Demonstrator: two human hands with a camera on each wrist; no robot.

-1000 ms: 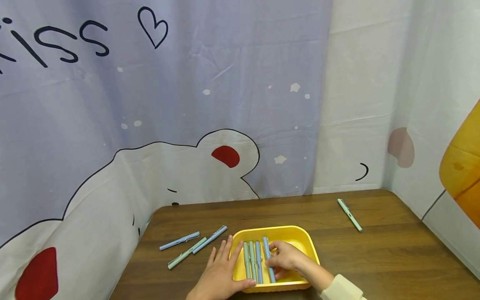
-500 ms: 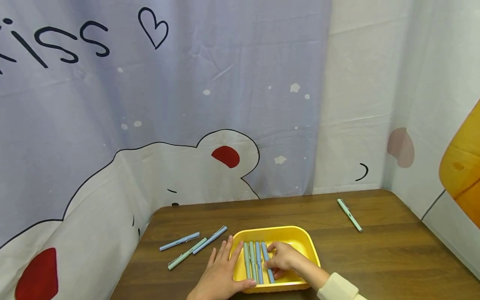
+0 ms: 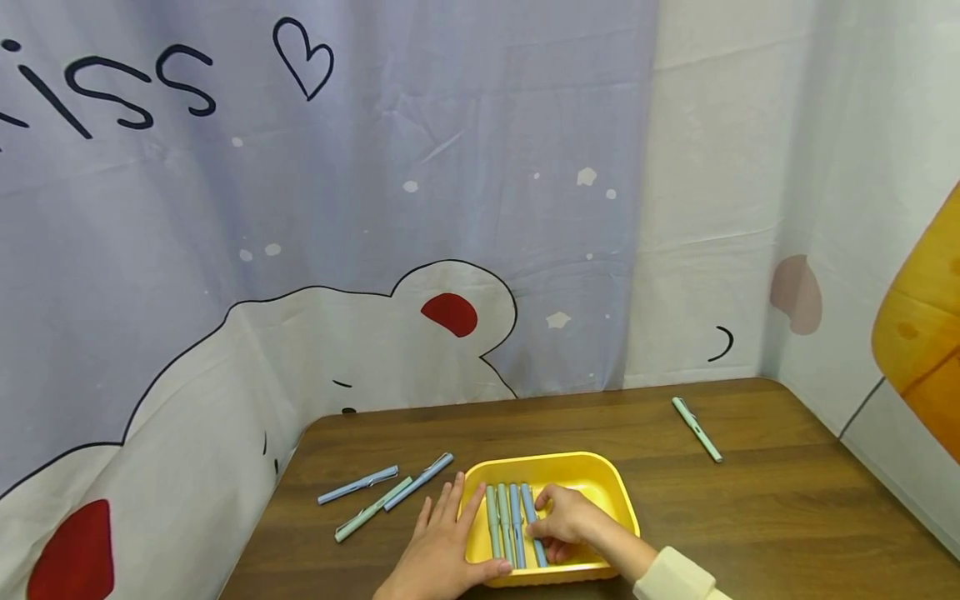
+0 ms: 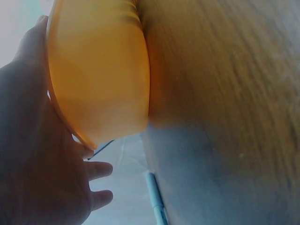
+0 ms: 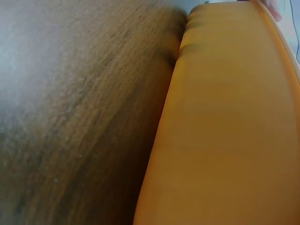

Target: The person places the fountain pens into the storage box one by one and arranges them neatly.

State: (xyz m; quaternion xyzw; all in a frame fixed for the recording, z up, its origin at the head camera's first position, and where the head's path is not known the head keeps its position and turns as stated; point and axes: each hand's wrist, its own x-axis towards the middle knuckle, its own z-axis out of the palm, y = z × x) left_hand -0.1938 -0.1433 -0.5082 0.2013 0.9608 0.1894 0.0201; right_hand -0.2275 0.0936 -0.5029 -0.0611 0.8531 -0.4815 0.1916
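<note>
Inside a shallow yellow tray (image 3: pixel 592 477), two green pens (image 3: pixel 492 517) and two blue ones stand side by side in a row. My right hand (image 3: pixel 564 521) reaches in from the right and pinches the rightmost blue pen (image 3: pixel 529 502) between thumb and fingers, close against its neighbour. Spread over the tray's left rim is my left hand (image 3: pixel 442 546), its fingers straight and thumb along the near left corner. From the left wrist, that hand (image 4: pixel 42 140) shows against the tray's outer wall (image 4: pixel 98 70). The right wrist view is mostly tray wall (image 5: pixel 225 117).
Left of the tray on the wooden table (image 3: pixel 600 421) lie a blue pen (image 3: pixel 358 484), a green pen (image 3: pixel 372 509) and another blue pen (image 3: pixel 418 482). One more green pen (image 3: pixel 697 429) lies at the far right. A printed curtain (image 3: pixel 450 167) hangs behind the table.
The right hand has shifted the rightmost blue pen slightly left, and its top has come down level with the others in the row. The left hand has stayed on the rim.
</note>
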